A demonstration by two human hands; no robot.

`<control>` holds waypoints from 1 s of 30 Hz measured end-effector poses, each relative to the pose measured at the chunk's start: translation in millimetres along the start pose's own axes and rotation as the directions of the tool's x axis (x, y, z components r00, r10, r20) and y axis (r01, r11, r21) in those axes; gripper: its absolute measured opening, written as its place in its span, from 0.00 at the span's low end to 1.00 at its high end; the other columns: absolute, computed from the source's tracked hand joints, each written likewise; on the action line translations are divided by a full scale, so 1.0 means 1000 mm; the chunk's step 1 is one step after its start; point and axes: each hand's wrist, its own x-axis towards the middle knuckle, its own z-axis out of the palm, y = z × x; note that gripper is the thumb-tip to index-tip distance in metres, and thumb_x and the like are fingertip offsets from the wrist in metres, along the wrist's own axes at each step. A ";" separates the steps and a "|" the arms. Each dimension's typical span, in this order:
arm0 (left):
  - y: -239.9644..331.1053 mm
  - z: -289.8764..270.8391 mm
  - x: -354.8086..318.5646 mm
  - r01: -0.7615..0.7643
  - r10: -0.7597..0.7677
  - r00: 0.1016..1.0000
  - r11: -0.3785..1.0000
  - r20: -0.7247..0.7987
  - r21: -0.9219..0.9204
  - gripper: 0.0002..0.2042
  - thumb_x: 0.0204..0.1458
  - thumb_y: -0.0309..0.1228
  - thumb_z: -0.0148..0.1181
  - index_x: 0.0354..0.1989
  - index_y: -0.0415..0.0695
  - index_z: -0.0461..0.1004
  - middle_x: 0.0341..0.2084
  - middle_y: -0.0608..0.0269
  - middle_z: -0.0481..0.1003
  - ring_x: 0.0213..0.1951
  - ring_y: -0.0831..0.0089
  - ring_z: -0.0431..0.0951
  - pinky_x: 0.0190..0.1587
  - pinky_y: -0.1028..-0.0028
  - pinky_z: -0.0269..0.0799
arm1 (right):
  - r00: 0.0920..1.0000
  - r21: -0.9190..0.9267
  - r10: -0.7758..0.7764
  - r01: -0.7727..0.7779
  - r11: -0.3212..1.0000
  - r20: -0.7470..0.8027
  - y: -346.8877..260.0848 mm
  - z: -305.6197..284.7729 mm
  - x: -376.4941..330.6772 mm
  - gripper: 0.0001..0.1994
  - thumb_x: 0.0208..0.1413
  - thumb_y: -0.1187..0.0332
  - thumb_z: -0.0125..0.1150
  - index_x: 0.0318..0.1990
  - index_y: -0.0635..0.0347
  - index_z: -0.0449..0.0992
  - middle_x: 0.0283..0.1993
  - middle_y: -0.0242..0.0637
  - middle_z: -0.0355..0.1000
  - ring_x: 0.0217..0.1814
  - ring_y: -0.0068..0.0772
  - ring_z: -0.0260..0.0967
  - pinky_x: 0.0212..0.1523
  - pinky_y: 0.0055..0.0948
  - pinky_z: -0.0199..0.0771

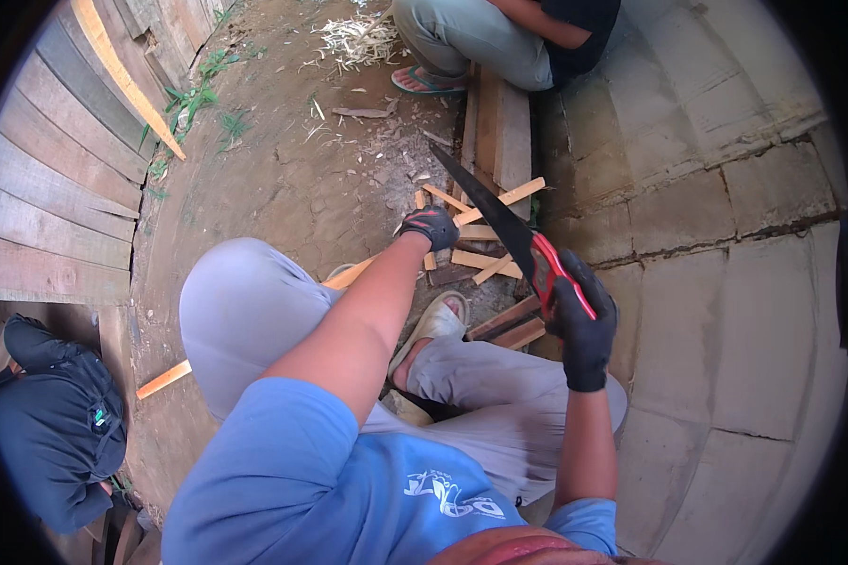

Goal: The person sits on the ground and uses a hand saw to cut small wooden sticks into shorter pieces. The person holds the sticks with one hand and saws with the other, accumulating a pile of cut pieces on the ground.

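Observation:
In my right hand (584,320), which wears a dark glove, is a handsaw (488,200). My fingers wrap its red and black handle, and the dark blade points up and to the left, raised over the wood. My left hand (431,228), gloved in black and red, reaches forward and low, fingers closed at the near end of a pale wooden strip (501,201). Part of that grip is hidden by the hand itself. Other short wooden strips (485,262) lie crossed beneath and beside it.
Thick wooden beams (512,132) run along the block wall (716,282) on the right. Another person (481,42) squats ahead near a heap of shavings (356,42). A second person (52,424) in dark clothing is at the left, below a plank wall (57,188).

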 end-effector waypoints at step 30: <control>-0.001 0.001 0.006 -0.049 0.044 0.983 0.998 -0.177 -0.027 0.22 0.59 0.44 0.56 0.51 0.43 0.85 0.50 0.43 0.83 0.54 0.48 0.84 0.58 0.54 0.79 | 0.966 -0.377 -0.150 0.222 0.899 0.212 0.065 0.054 0.049 0.19 0.69 0.61 0.60 0.63 0.54 0.82 0.57 0.46 0.82 0.59 0.48 0.81 0.60 0.41 0.77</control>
